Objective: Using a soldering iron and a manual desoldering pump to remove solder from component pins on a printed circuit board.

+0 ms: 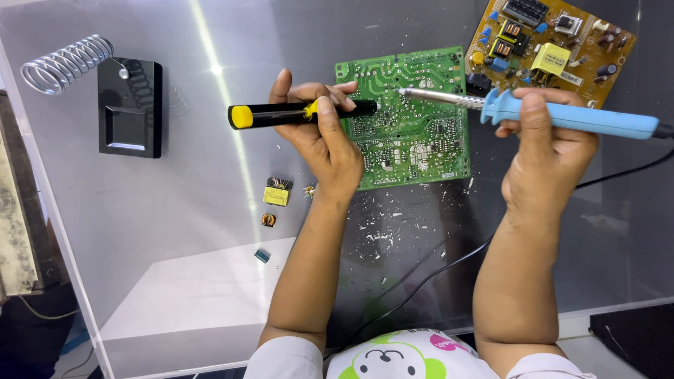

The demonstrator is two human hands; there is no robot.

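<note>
Left hand [324, 144]: closed around a black solder sucker [302, 112] with a yellow end cap, held level, tip resting at the upper left part of the green circuit board [411, 119]. Right hand [544, 140]: closed around the blue handle of a soldering iron [562, 116], metal tip pointing toward the left hand and touching the same board, close to the sucker's tip. Hands apart, the green circuit board lying flat on the desk [196, 210] between them, solder side up. Just beyond the right hand: a brown circuit board [554, 49] with yellow and blue parts, overlapping the far corner of the green one. Black cord [435, 270] running from the iron past the right forearm toward the body. Near the left wrist, on its outer side: a small yellow transformer [276, 193], a small ring-shaped coil [268, 220], a small blue part [262, 255]. Between the forearms: scattered white flecks [379, 224] on the desk. Well to the left of the left hand: a black iron stand [130, 105] with a metal spring holder [67, 64].
</note>
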